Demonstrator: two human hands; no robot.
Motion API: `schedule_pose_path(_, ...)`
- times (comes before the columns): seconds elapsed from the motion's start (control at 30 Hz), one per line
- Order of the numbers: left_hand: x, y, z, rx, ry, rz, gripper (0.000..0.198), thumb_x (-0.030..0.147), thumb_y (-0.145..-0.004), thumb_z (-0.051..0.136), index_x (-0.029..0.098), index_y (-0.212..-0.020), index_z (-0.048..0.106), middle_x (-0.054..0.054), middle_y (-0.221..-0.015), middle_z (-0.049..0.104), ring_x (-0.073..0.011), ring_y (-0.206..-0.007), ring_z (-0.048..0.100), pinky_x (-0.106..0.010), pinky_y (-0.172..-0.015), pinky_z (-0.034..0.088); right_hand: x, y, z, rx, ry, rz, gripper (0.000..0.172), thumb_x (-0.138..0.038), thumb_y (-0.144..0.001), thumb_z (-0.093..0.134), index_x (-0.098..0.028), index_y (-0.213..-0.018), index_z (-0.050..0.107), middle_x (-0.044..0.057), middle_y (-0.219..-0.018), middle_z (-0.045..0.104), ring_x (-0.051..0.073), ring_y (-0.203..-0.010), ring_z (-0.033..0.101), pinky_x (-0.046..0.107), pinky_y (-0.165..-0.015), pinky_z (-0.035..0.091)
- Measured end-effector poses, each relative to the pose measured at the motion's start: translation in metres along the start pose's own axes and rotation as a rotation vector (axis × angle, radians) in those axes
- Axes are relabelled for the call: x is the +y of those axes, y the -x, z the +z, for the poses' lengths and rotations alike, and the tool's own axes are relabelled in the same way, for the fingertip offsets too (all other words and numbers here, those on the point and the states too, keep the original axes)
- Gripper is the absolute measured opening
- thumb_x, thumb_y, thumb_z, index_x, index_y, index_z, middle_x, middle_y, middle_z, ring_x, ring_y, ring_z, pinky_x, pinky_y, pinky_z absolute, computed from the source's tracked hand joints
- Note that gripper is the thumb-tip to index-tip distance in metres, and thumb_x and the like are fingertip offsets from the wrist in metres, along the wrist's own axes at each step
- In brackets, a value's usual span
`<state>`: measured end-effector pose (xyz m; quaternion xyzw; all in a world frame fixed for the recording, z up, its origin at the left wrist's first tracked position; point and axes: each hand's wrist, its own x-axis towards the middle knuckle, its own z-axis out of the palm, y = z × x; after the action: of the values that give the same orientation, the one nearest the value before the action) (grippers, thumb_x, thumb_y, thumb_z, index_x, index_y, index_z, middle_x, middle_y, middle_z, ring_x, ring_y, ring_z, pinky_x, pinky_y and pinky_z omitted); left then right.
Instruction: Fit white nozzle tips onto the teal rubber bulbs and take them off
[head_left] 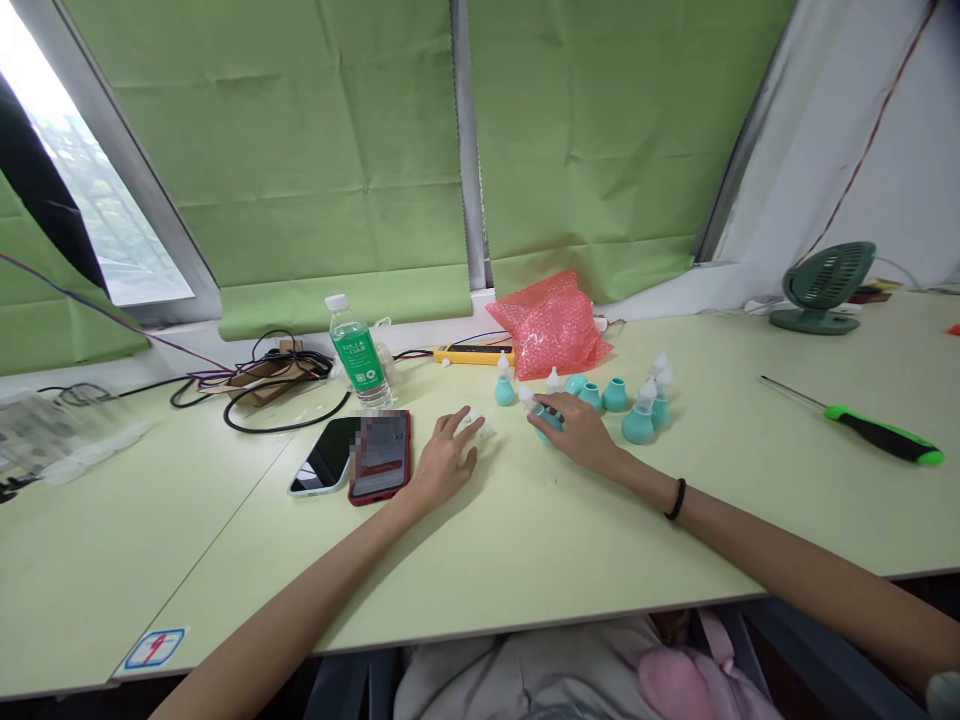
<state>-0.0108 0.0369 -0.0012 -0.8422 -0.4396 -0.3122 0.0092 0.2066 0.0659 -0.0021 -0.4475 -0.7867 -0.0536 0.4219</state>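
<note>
My right hand (579, 428) has its thumb and fingers closed around a teal squeeze bulb (550, 424) with a whitish nozzle (527, 397) at its top; the fingers partly cover it. My left hand (444, 462) reaches over the table with fingers spread, beside some small clear-white pieces (480, 426) that its fingertips partly hide. Behind stands a teal bulb with a nozzle fitted (505, 390). Bare open-necked bulbs (615, 395) cluster beyond my right hand, near a loose white nozzle (553, 379). Right of them, bulbs with nozzles (639, 424) stand upright.
Left of my left hand lie a red-cased phone (381, 458) and a pale-cased phone (324, 462). Behind are a water bottle (358, 355), cables, a yellow power strip (474, 355) and pink bubble wrap (555, 325). A screwdriver (862, 425) and green fan (825, 288) are right.
</note>
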Motion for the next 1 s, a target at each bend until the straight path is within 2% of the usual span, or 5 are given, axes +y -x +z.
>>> schedule_pose_path(0.13, -0.001, 0.006, 0.009, -0.139, -0.240, 0.066, 0.050, 0.022, -0.075, 0.042, 0.021, -0.122, 0.028, -0.009, -0.133, 0.018, -0.0319, -0.118, 0.016, -0.051, -0.090, 0.024, 0.004, 0.001, 0.007, 0.000, -0.141, 0.083, 0.029, -0.030, -0.074, 0.046, -0.018, -0.101, 0.044, 0.005, -0.085, 0.060, 0.017, -0.076, 0.056, 0.031, -0.068, 0.044)
schedule_pose_path(0.33, -0.004, 0.008, 0.014, -0.255, -0.272, 0.103, 0.036, 0.020, -0.081, 0.031, 0.020, -0.117, 0.035, -0.010, -0.126, 0.030, -0.0276, -0.118, 0.021, -0.049, -0.089, 0.028, 0.003, 0.004, 0.010, -0.052, -0.239, 0.139, 0.038, -0.024, -0.072, 0.048, -0.020, -0.107, 0.033, 0.006, -0.089, 0.060, 0.019, -0.083, 0.056, 0.034, -0.069, 0.046)
schedule_pose_path(0.6, -0.004, 0.003, 0.012, -0.062, -0.037, 0.125, 0.031, 0.008, -0.075, 0.036, 0.016, -0.100, 0.052, -0.009, -0.106, 0.050, -0.0179, -0.098, 0.046, -0.032, -0.082, 0.041, -0.004, 0.006, 0.009, 0.049, -0.228, 0.067, 0.057, -0.019, -0.069, 0.047, -0.020, -0.119, 0.019, 0.011, -0.112, 0.045, 0.021, -0.094, 0.050, 0.032, -0.065, 0.047)
schedule_pose_path(0.83, -0.010, 0.000, 0.004, -0.019, -0.074, -0.001, 0.033, 0.012, -0.072, 0.043, 0.017, -0.104, 0.051, -0.008, -0.103, 0.053, -0.0194, -0.096, 0.046, -0.034, -0.080, 0.041, -0.021, 0.005, -0.009, 0.249, 0.020, -0.077, 0.048, -0.020, -0.063, 0.052, -0.016, -0.109, 0.038, 0.013, -0.106, 0.042, 0.027, -0.101, 0.038, 0.042, -0.079, 0.035)
schedule_pose_path(1.0, -0.009, 0.001, 0.007, -0.190, -0.096, 0.033, 0.032, 0.012, -0.073, 0.042, 0.018, -0.102, 0.053, -0.006, -0.092, 0.059, -0.0182, -0.088, 0.049, -0.030, -0.075, 0.043, -0.026, 0.011, -0.018, -0.255, -0.025, -0.254, 0.015, -0.021, -0.064, 0.049, -0.018, -0.077, 0.055, -0.001, -0.054, 0.052, 0.012, -0.052, 0.047, 0.025, -0.052, 0.035)
